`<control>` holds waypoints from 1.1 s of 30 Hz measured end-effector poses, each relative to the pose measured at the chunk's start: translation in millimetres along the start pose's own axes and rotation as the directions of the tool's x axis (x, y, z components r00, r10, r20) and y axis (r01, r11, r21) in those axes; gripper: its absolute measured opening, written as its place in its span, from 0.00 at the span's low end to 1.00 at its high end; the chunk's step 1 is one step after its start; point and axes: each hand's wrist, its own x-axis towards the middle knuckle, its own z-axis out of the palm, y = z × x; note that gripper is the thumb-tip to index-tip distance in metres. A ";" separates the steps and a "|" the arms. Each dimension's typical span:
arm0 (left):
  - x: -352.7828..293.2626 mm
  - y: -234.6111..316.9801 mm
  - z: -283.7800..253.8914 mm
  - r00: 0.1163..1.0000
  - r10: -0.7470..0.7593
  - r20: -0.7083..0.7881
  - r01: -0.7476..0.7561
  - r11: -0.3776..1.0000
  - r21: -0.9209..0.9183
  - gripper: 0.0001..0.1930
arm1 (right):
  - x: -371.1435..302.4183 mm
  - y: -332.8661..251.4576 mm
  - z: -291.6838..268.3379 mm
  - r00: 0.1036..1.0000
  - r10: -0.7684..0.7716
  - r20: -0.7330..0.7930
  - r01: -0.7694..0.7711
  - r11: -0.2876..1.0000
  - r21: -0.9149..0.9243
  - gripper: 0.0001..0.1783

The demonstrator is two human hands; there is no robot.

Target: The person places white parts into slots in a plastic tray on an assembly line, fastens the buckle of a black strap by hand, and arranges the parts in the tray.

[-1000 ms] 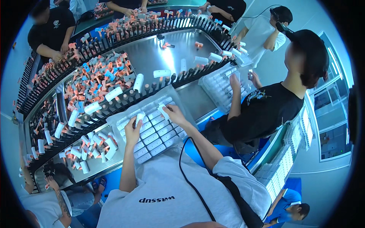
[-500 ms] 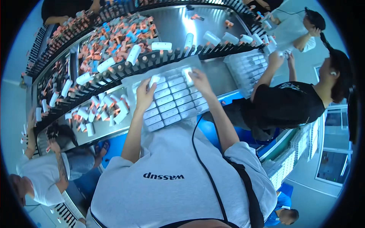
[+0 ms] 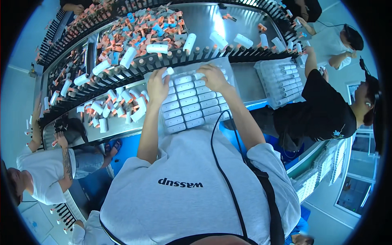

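Note the loose heap of small orange, grey and blue plastic parts (image 3: 141, 32) on the shiny metal tabletop (image 3: 245, 24), beyond the curved black conveyor rail (image 3: 157, 64) with upright pegs. At right, locate a person in a black short-sleeved T-shirt (image 3: 326, 112); at left, a person in a white short-sleeved T-shirt (image 3: 49, 167). Identify the bright blue floor (image 3: 132, 145) below and the glazed window (image 3: 353, 192) at far right.

The light is bright and bluish, and it makes a strong white glare on the metal tray (image 3: 247, 25). Straight edges bend near the dark, round border.
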 end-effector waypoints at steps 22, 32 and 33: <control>-36.8 21.9 -13.3 0.995 0.045 0.089 -0.050 0.997 0.051 0.27 | -151.7 -163.7 -255.5 0.404 -0.891 -0.207 0.452 -0.002 0.892 0.26; -51.6 237.7 -31.1 0.530 0.697 0.484 -0.023 0.582 -0.813 0.18 | -250.1 -171.6 -335.3 0.477 -0.749 -0.460 0.851 0.263 0.454 0.13; -46.9 262.4 -26.9 0.428 0.775 0.465 0.052 0.492 -0.869 0.18 | -261.7 -168.2 -364.0 0.520 -0.758 -0.394 0.798 0.266 0.541 0.07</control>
